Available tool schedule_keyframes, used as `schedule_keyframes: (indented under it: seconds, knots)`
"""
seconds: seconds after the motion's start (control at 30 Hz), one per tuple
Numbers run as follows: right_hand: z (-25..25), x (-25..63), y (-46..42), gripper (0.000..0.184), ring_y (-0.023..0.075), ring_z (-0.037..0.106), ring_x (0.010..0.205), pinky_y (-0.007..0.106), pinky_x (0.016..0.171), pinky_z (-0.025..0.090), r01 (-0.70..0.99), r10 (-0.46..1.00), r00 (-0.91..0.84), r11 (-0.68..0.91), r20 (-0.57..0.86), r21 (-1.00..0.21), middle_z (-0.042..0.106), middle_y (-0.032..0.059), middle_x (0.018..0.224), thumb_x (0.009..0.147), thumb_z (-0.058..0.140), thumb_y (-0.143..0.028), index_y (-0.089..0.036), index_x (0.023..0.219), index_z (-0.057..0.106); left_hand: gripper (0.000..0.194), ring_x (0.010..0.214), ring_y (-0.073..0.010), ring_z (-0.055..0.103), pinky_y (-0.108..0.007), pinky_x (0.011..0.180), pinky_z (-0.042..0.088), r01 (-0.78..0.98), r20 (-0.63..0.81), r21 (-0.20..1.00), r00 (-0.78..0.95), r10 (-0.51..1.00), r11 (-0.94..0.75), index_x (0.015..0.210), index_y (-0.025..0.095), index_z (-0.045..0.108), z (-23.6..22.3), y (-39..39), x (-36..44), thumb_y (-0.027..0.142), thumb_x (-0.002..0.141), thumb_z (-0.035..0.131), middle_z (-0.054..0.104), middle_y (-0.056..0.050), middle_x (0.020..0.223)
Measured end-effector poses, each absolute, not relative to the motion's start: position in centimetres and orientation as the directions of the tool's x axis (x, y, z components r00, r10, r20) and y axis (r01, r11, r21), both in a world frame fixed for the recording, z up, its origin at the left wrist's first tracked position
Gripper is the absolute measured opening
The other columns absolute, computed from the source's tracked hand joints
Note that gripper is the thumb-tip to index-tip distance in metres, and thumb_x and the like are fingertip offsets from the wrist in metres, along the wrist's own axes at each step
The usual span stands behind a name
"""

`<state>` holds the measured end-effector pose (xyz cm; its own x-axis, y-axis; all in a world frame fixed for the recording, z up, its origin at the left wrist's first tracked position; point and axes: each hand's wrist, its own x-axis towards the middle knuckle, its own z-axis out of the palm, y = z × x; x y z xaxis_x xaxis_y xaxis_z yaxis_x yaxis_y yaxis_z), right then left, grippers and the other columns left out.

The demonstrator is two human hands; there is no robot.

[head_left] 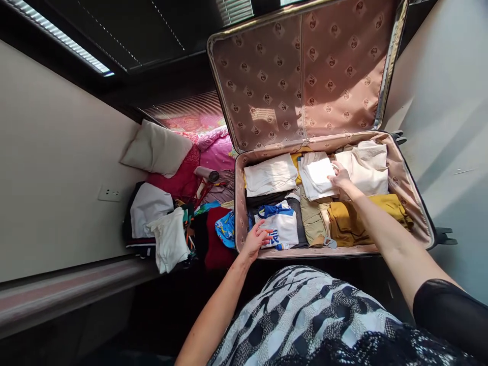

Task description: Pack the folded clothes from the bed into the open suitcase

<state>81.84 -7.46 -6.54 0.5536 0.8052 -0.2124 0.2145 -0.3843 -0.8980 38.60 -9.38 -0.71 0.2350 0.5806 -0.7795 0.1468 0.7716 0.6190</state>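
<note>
An open suitcase (366, 250) with a pink patterned lining holds folded clothes. My right hand (340, 179) reaches into its middle, fingers closed on the right edge of a bright white folded cloth (319, 175). Just right of that hand lies a cream folded garment (368, 168), with mustard trousers (381, 211) in front. My left hand (256, 240) hovers at the near left, fingers apart, beside a folded white and blue shirt (282, 226). Another white folded garment (270, 175) lies behind the shirt. Khaki cloth (314, 213) fills the middle front.
The raised lid (305, 76) leans back toward dark window blinds. Left of the suitcase are a heap of clothes (170, 241), a hair dryer (208, 174) and a cream pillow (158, 147) on pink bedding. Walls stand close on both sides.
</note>
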Motion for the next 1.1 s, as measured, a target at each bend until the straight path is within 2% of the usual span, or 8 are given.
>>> schedule_keyframes:
  seconds: [0.13,0.23,0.33,0.43,0.7,0.87,1.0,1.1]
  knots:
    - [-7.2,82.1,-9.3,0.051,0.0322,0.065,0.128,0.052,0.114,0.054,0.384,0.797,0.577,-0.457,-0.178,-0.802,0.072,0.0197,0.132,0.101,0.055,-0.031,-0.017,0.150,0.064,0.063,0.077,-0.0142,0.078,-0.021,0.067,0.058,0.100,-0.791,0.609,0.160,0.591,0.787,0.145,0.015,0.064,-0.2,-10.5,36.2,0.021,0.087,0.088,0.083,-0.008,0.102]
    - [-7.1,81.0,-10.8,0.061,0.0435,0.042,0.153,0.070,0.128,0.030,0.563,0.835,0.535,-0.467,-0.131,-0.682,0.055,0.0274,0.160,0.099,0.054,-0.034,-0.013,0.156,0.060,0.059,0.079,-0.0152,0.078,-0.021,0.068,0.058,0.104,-0.765,0.641,0.165,0.622,0.761,0.135,0.013,0.069,0.6,-11.0,35.7,0.028,0.083,0.092,0.083,-0.010,0.101]
    - [-7.6,78.8,-11.3,0.063,0.0480,0.025,0.161,0.078,0.127,0.019,0.838,0.940,0.328,-0.335,-0.094,-0.431,0.039,0.0229,0.175,0.104,0.052,-0.045,-0.024,0.164,0.056,0.062,0.084,-0.0178,0.079,-0.024,0.072,0.059,0.130,-0.674,0.736,0.225,0.703,0.664,0.130,0.014,0.074,1.2,-10.9,35.3,0.041,0.079,0.096,0.084,-0.011,0.104]
    - [-8.7,76.2,-10.6,0.062,0.0464,0.026,0.158,0.077,0.125,0.020,0.951,0.972,0.163,-0.201,-0.172,-0.235,0.043,0.0199,0.174,0.109,0.049,-0.051,-0.031,0.168,0.054,0.067,0.085,-0.0202,0.080,-0.027,0.074,0.060,0.170,-0.616,0.788,0.244,0.749,0.592,0.127,0.015,0.076,1.4,-10.3,34.8,0.049,0.074,0.097,0.084,-0.012,0.105]
    - [-9.7,75.7,-9.0,0.054,0.0403,0.042,0.146,0.079,0.120,0.021,0.936,0.928,0.191,-0.271,-0.319,-0.226,0.049,0.0296,0.165,0.108,0.059,-0.041,-0.017,0.157,0.064,0.052,0.084,-0.0207,0.080,-0.028,0.073,0.061,0.191,-0.551,0.834,0.226,0.804,0.518,0.117,0.014,0.079,1.0,-10.3,33.2,0.046,0.077,0.091,0.083,-0.013,0.103]
    - [-8.2,73.7,-7.8,0.063,0.0489,0.028,0.158,0.073,0.113,0.036,0.918,0.922,0.280,-0.339,-0.267,-0.208,0.034,0.0346,0.173,0.103,0.067,-0.038,-0.013,0.161,0.061,0.028,0.087,-0.0221,0.080,-0.035,0.081,0.064,0.300,-0.399,0.861,-0.098,0.912,0.410,0.116,0.014,0.076,-0.3,-8.9,28.3,0.031,0.093,0.073,0.081,-0.015,0.111]
    - [-5.5,66.7,-6.4,0.065,0.0463,0.042,0.147,0.065,0.113,0.042,0.899,0.932,0.338,-0.361,-0.132,-0.248,0.039,0.0342,0.171,0.101,0.058,-0.026,-0.006,0.163,0.055,0.060,0.122,-0.0322,0.075,-0.044,0.107,0.060,0.629,-0.243,0.686,-0.275,0.930,0.365,0.142,0.014,0.066,-2.3,-5.9,26.2,0.018,0.084,0.080,0.069,-0.023,0.141]
    - [-3.4,60.7,-5.8,0.062,0.0404,0.050,0.140,0.057,0.115,0.048,0.905,0.963,0.255,-0.269,-0.086,-0.330,0.046,0.0277,0.168,0.103,0.055,-0.028,-0.010,0.163,0.055,0.080,0.138,-0.0409,0.066,-0.050,0.114,0.055,0.775,-0.250,0.515,-0.274,0.929,0.367,0.153,0.009,0.056,-3.4,-3.7,27.1,0.018,0.080,0.087,0.061,-0.030,0.150]
